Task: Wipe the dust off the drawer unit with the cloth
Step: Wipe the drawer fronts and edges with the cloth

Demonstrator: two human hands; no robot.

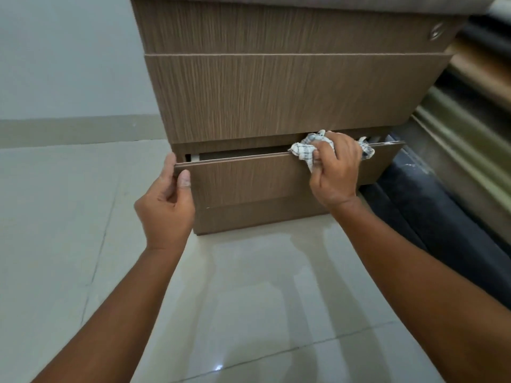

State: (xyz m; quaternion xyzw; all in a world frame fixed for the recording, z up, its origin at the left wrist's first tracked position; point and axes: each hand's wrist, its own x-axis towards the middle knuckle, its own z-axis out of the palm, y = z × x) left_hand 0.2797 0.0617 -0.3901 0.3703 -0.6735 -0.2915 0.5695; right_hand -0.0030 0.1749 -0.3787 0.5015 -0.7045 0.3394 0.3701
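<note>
- Currently the cloth [307,150], a checked rag, sat bunched on the top edge of the bottom drawer [249,181], toward its right end, draped over both sides of the edge.
- Right hand [336,170] was closed around the cloth, fingers curled over the drawer edge, thumb on the front face.
- Left hand [168,200] pinched the drawer's left top corner, thumb in front and fingers behind; closed on the drawer, apparently steadying it.
- Bottom drawer stood pulled out a little from the unit [290,87]; a narrow dark gap showed behind its top edge. The two drawers above looked shut.
- Progress, judged: mid-task. The wipe was on the bottom drawer's top edge, with the stretch from cloth to left hand yet to be covered. Whether the upper fronts and the top were already clean, could not tell; no dust was visible at this resolution.
- Edges: the drawer's top edge was thin and straight, a natural guide for the cloth. The middle drawer's lower edge hung just above the knuckles, so headroom was tight.
- Room: the tiled floor [69,217] to the left and in front lay open. On the right, stacked dark and pale rolls or boards [456,189] lay just beside the unit, leaving little room at that side.
</note>
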